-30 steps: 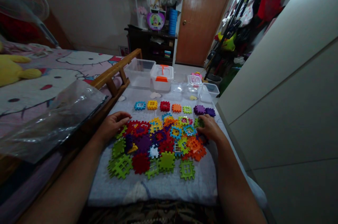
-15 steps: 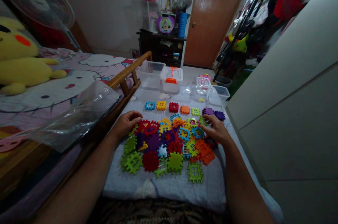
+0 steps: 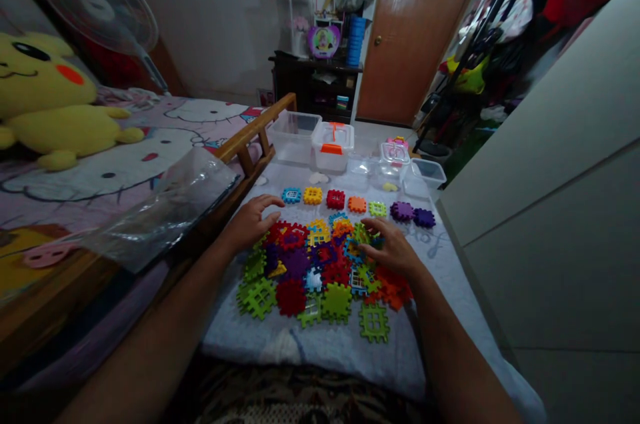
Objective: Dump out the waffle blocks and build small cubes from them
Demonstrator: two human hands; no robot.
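Note:
A heap of coloured plastic waffle blocks [image 3: 320, 271] lies on a pale cloth [image 3: 325, 344] in front of me. Beyond it a row of single small blocks [image 3: 357, 204] runs from blue to purple. My left hand [image 3: 250, 224] rests on the heap's left edge by red blocks, its fingers apart and lying flat. My right hand [image 3: 393, 251] lies over the heap's right side, its fingers curled on a small green and blue block [image 3: 364, 234].
Clear plastic boxes [image 3: 293, 137], one with an orange clasp [image 3: 333, 144], stand at the cloth's far end. A wooden bed rail [image 3: 250, 137], a clear plastic bag [image 3: 165, 207] and a yellow plush toy [image 3: 50, 104] are on the left. A pale cabinet wall [image 3: 550, 164] is on the right.
My right hand has moved left over the heap and its fingers have closed on a small block. My left hand has opened slightly. The view has shifted left.

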